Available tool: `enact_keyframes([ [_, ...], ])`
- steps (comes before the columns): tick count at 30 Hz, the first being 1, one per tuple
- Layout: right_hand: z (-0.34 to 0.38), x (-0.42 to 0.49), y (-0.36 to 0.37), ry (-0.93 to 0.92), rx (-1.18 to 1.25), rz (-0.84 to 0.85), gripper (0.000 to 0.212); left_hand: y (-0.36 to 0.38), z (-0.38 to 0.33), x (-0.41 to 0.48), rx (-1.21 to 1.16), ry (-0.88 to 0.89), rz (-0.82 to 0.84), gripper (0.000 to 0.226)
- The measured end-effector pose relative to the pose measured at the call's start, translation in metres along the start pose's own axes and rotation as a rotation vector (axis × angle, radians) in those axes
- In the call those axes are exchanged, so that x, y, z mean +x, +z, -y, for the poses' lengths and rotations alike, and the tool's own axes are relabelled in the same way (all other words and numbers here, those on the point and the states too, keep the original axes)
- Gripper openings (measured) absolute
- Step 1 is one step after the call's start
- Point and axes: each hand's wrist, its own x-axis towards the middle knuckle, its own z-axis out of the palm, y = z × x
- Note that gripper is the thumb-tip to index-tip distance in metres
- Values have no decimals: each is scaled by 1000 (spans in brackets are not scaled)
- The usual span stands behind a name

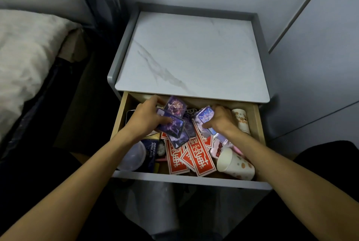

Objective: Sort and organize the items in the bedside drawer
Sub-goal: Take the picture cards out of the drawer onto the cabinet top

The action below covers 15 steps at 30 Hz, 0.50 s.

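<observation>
In the open drawer (194, 180), the left hand (143, 121) grips 2 purple cards (176, 125) and the right hand (223, 122) pinches a pale card (204, 116). A loose hold could spill them, and a forearm could topple the paper cup (235, 164).

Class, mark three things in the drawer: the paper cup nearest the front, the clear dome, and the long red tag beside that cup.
paper cup (238, 165), head view, on its spotted side wall.
clear dome (134, 155), head view, on its rounded top.
red tag (201, 158), head view, on its printed face.
</observation>
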Motion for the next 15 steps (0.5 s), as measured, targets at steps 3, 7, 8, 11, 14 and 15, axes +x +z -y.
enact_keyframes([
  [3, -1, -3, -1, -25, 52, -51, 59, -1, -1, 0, 30, 8, 24, 35],
  [7, -6, -10, -7, -26, 127, -92, 41, -2, -4, -3, 13, 9, 37, 26],
  [8, -7, -14, -10, -26, 147, -89, 37, -2, -5, -4, 6, 10, 46, 24],
  [11, -9, -29, -24, -93, 135, -103, 34, -5, -10, -9, -67, 2, 84, 19],
  [14, -12, -47, -37, -196, 129, -139, 39, -10, -18, -17, -244, 13, 94, 18],
  [15, -12, -51, -40, -227, 147, -134, 39, -13, -20, -20, -309, 7, 78, 18],
])
